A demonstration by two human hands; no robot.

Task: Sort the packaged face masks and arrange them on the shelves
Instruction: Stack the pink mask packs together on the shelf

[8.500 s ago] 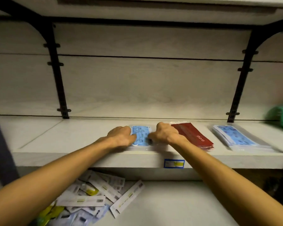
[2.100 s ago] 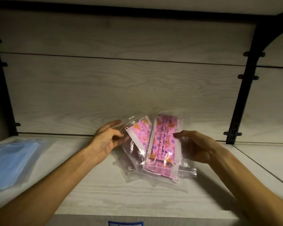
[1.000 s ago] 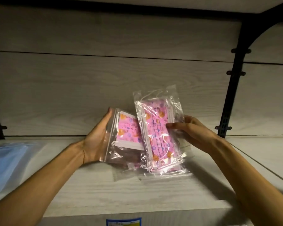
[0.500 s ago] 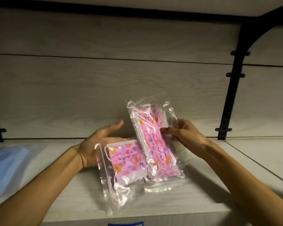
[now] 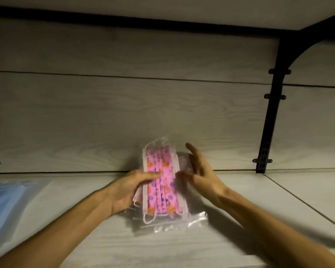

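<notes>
Pink mask packs (image 5: 160, 187) on the shelf (image 5: 230, 192), mid-shelf

My left hand (image 5: 127, 189) grips the packs' left edge, thumb across the top pack; my right hand (image 5: 200, 171) hovers spread just right of the packs, fingers straight; a blue mask pack (image 5: 7, 206) lies well left of the packs.

A single head-worn view looks forward and slightly down into a shelf bay from close in front. The near edge of the shelf board (image 5: 162, 248) runs along the bottom of the frame, and the far wooden back panel (image 5: 124, 113) fills the middle. The underside of the upper shelf (image 5: 201, 10) crosses the top, so the camera sits below that board. A black bracket (image 5: 267, 120) stands at the far right. Both forearms enter from the near bottom corners, which puts the lens just behind and above them. Wide-angle bending curves the straight edges.
</notes>
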